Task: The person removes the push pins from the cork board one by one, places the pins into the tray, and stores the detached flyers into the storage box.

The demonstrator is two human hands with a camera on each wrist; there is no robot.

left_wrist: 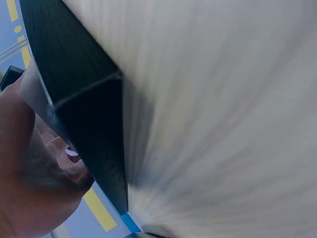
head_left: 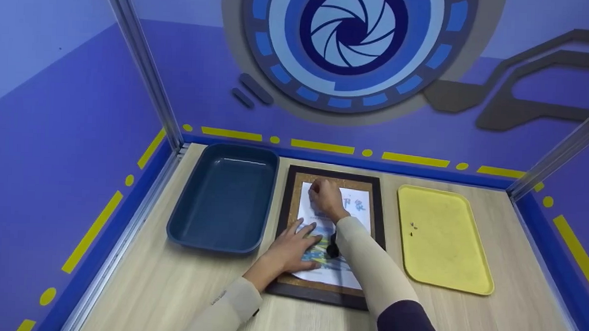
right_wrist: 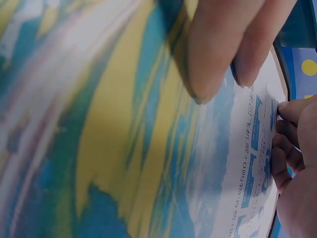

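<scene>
Left hand [head_left: 294, 248]: open, fingers spread flat on a printed sheet [head_left: 327, 230]. Right hand [head_left: 326, 198]: fingers curled at the sheet's upper-left corner; whether gripping anything, cannot tell. Sheet: lying on a dark-framed cork board [head_left: 329, 295], between blue tray [head_left: 224, 202] and yellow tray [head_left: 443, 259].

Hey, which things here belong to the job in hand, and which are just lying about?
In the job:
Sheet, lying on the board
Left hand, spread on the sheet
Right hand, fingers curled at its upper part

Apparently just lying about:
Blue tray
Yellow tray
Bits on the yellow tray, too small to identify; possibly part of the job
</scene>
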